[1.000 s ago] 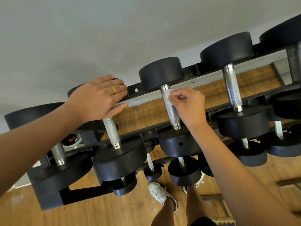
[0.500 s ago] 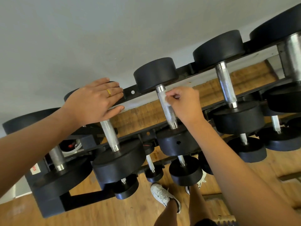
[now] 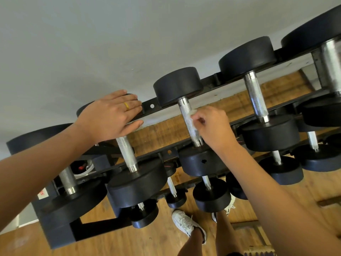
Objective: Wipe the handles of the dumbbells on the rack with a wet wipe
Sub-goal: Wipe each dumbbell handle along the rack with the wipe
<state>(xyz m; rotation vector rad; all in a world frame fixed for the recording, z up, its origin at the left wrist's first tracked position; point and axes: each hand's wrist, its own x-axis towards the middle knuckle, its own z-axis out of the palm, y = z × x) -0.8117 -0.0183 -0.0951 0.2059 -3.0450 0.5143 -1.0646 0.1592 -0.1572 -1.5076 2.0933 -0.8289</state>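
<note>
The right hand [image 3: 212,126] pinches a small white wet wipe [image 3: 191,115] against the knurled metal handle [image 3: 190,122] of a black dumbbell [image 3: 178,85] near the middle of the rack [image 3: 147,107]'s top tier. The wipe seems bunched, though blur hides its edges. The left hand [image 3: 110,117], wearing a gold ring [image 3: 126,106], lies flat on the neighbouring dumbbell's far head by the rack's back rail.

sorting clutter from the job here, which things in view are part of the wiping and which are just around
In the job:
wet wipe
right hand
handle being wiped
other top-row handles
left hand

Just around:
lower-row dumbbells
white shoes
</note>
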